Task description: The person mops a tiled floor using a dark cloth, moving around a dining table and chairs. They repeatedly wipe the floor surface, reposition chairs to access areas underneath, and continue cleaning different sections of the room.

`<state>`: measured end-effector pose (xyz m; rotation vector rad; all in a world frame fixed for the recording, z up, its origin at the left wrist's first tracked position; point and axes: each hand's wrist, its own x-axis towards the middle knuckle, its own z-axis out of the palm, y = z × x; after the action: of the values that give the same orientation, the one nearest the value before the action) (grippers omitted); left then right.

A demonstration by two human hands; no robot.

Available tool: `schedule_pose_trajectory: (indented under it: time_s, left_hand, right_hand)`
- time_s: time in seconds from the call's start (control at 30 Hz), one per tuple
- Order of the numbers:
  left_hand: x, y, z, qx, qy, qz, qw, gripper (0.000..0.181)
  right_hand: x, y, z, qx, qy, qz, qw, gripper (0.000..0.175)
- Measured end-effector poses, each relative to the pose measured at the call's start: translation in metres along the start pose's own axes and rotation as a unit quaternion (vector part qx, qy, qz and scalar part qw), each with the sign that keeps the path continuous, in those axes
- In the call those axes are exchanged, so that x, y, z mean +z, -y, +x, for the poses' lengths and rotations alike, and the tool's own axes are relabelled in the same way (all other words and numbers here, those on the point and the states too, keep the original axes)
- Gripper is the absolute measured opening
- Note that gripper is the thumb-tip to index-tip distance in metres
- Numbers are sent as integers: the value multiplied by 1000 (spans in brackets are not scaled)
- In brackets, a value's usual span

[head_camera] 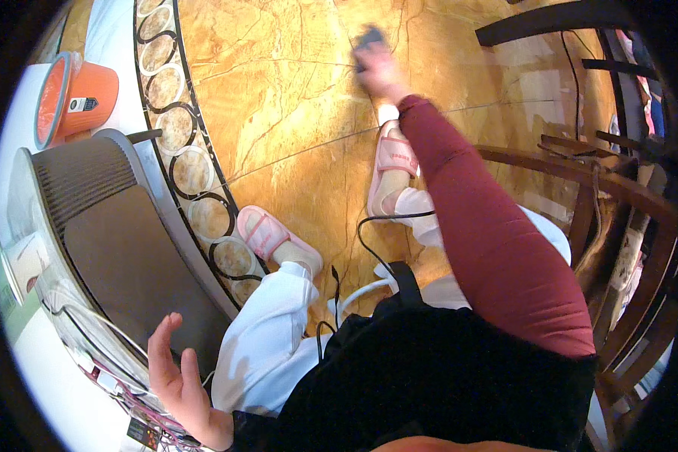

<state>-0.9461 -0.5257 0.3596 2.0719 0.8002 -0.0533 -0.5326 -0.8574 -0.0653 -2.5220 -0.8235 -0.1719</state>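
My right hand point(379, 69), at the end of a dark red sleeve, reaches out over the tan marble-look floor tiles point(282, 113). Its fingers are closed around a small dark object point(371, 37), too blurred to name. At the lower left my left hand point(182, 384) is raised palm up with fingers apart and nothing in it, beside a brown ribbed cabinet point(130, 248). Pink slippers point(264, 234) are on my feet, below white trousers. Black cords point(367, 226) hang near my lap.
An orange bin point(93, 93) with a liner stands at the upper left. Dark wooden chairs point(582, 169) line the right side. Cables point(141, 404) lie at the lower left. A patterned border strip point(189, 169) runs along the floor beside the cabinet.
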Motion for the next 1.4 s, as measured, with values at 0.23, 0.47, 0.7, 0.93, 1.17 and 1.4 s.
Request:
schedule_pose_trajectory:
  time_s: [0.23,0.47,0.7,0.93,1.17,1.4]
  left_hand:
    - [-5,-7,3,1,62,-13,998,51]
    - [10,-24,-28,11,33,-14,999,48]
    - [31,-14,-81,114,105,62,986,45]
    - [60,33,-135,170,186,74,965,41]
    - [101,87,-172,191,212,96,954,45]
    - [130,112,-167,158,249,143,945,48]
  right_hand:
    - [-88,-201,-181,550,143,-141,811,89]
    - [-24,-121,-99,556,115,-66,821,75]
    - [34,173,-99,136,224,-77,962,68]
    - [-18,291,-215,-14,415,-71,907,77]
    - [-50,280,-309,-2,276,-11,961,71]
    - [-96,301,-404,-34,507,138,850,54]
